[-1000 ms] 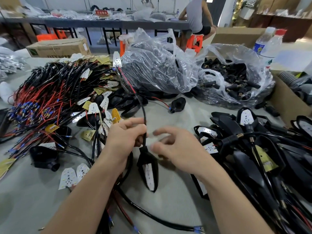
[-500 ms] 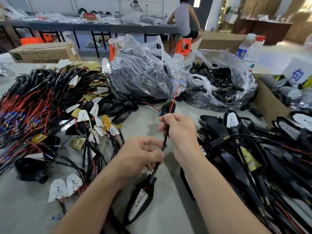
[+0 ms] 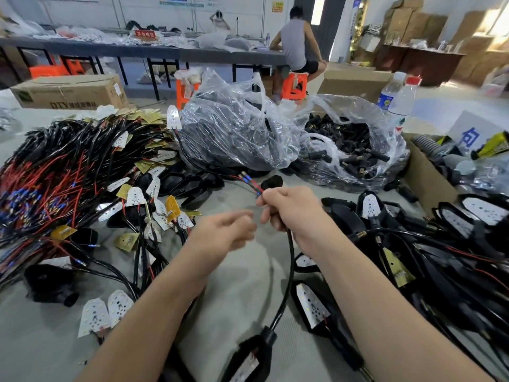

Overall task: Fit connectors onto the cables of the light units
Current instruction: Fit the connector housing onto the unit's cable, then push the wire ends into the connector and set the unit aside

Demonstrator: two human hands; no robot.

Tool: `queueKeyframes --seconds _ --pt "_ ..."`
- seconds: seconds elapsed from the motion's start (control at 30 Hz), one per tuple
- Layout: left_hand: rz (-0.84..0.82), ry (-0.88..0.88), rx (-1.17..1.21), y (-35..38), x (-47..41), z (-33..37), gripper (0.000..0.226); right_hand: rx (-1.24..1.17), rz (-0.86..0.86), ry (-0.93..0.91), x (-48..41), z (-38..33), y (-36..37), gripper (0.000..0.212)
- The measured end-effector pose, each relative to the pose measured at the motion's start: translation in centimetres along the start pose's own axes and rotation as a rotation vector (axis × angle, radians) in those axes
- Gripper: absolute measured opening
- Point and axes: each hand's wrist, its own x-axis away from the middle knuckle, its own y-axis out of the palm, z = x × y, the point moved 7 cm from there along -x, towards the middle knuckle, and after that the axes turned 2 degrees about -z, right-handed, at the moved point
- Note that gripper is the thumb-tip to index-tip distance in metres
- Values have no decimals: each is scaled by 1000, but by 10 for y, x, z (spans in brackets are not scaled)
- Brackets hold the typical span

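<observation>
Red-and-black wire pile (image 3: pixel 55 172) along the desk's (image 3: pixel 248 274) left edge; clear plastic bags (image 3: pixel 234 133) at far edge; black light-unit heap (image 3: pixel 440 257) at right edge.

White wall (image 3: pixel 96 12) is running behind a long grey table (image 3: pixel 165 52) — a person (image 3: pixel 296 42) is sitting there on an orange stool (image 3: pixel 294 85). Cardboard boxes (image 3: pixel 413 23) are standing stacked at right; daylight is showing through a bright opening (image 3: pixel 317 11).

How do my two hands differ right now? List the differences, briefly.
The right hand grips the black cable just below its red and blue wire ends; the left hand holds nothing. The right hand's fingers are curled tight; the left hand's are loose and reach toward the right hand. The right hand is sharp, the left hand blurred. Both are bare, close together over the table.
</observation>
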Motion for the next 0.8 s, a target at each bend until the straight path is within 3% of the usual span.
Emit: queueKeyframes --seconds 0.13,0.2,0.27,0.37,0.43,0.5,0.6,0.7,0.8 --pt "114 27 286 19 -25 9 20 206 -85 15 12 2 12 37" --pt "157 34 348 28 -32 9 18 437 -79 -12 15 -5 6 33" --pt "191 42 303 34 -38 7 17 758 -9 -97 17 -23 -15 25" --pt "220 98 237 40 -44 8 19 937 171 -161 12 -58 -81 21" --pt "264 109 212 40 -49 6 19 1120 228 -74 -2 -65 -137 26" --pt "299 95 185 41 -54 3 9 1347 209 111 -19 -54 -190 27" --pt "321 72 84 40 -60 -8 3 1499 127 360 -28 -19 -241 28" --pt "314 71 64 39 -66 -21 2 1531 60 495 -32 8 -264 35" --pt "302 70 99 35 -70 -27 1 1501 56 500 -46 16 -264 26"
